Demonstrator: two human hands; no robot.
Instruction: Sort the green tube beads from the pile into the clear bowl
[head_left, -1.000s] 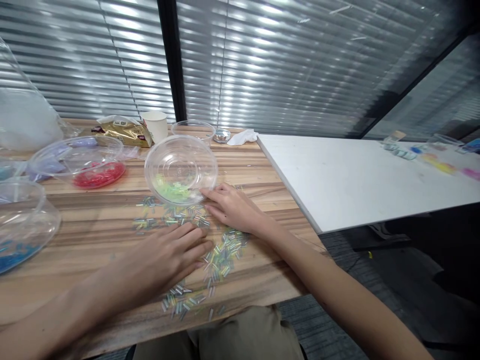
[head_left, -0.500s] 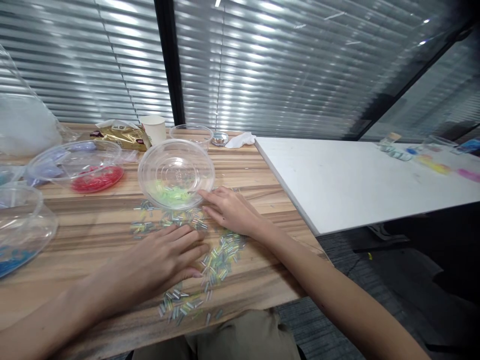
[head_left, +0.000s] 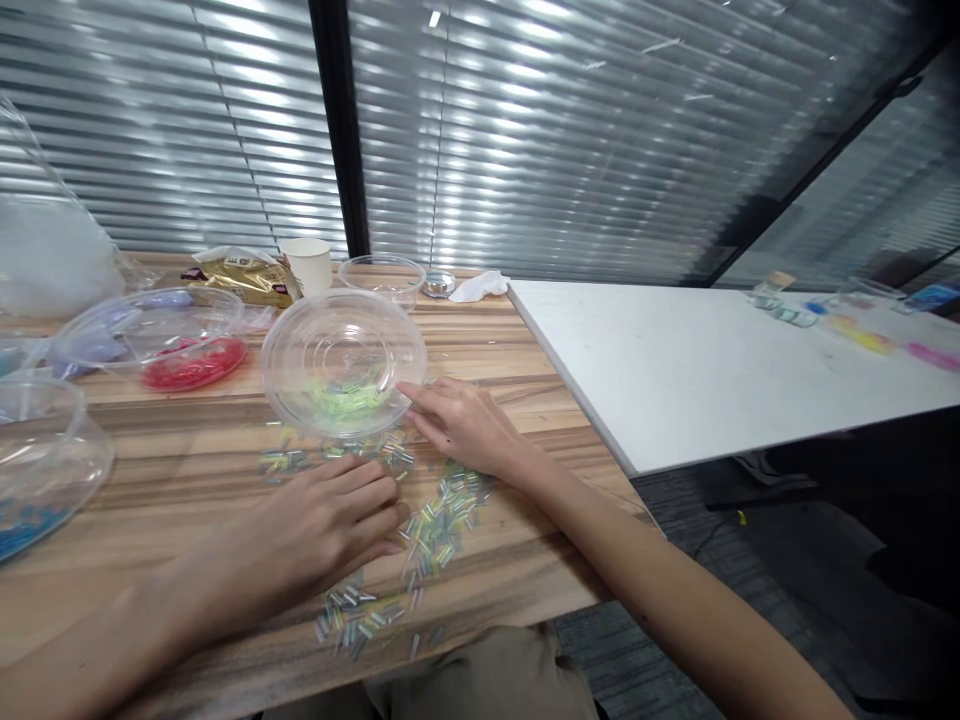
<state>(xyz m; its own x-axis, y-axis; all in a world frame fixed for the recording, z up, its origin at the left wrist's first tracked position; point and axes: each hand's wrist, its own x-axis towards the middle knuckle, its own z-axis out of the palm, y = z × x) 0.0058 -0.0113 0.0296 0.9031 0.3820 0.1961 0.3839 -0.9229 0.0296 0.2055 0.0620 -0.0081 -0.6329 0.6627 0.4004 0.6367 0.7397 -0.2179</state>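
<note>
A clear plastic bowl (head_left: pixel 285 370) stands tipped toward me, with bright yellow-green tube beads (head_left: pixel 349 398) gathered in its lower part. My right hand (head_left: pixel 461 420) is at the bowl's right rim, index finger laid along the edge and thumb side low; it appears to grip the rim. Loose clear and yellowish tube beads (head_left: pixel 442 515) lie scattered on the wooden table (head_left: pixel 517 550) between and around my hands. Low over them rests my left hand (head_left: pixel 337 510), fingers curled together, thumb toward me. Its fingertips are hidden, so anything in them cannot be seen.
At the left are a clear container with red beads (head_left: pixel 195 363), another with blue beads (head_left: pixel 34 525), and a plastic bag (head_left: pixel 52 250). Along the back stand a gold packet (head_left: pixel 240 275), a paper cup (head_left: pixel 309 265), a clear tub (head_left: pixel 382 275) and a tissue (head_left: pixel 480 287). A white table (head_left: pixel 637 370) adjoins at right.
The bowl has shifted slightly left and toward me, its opening tipped differently. My left hand's fingers have curled closer together. My right hand stays at the rim.
</note>
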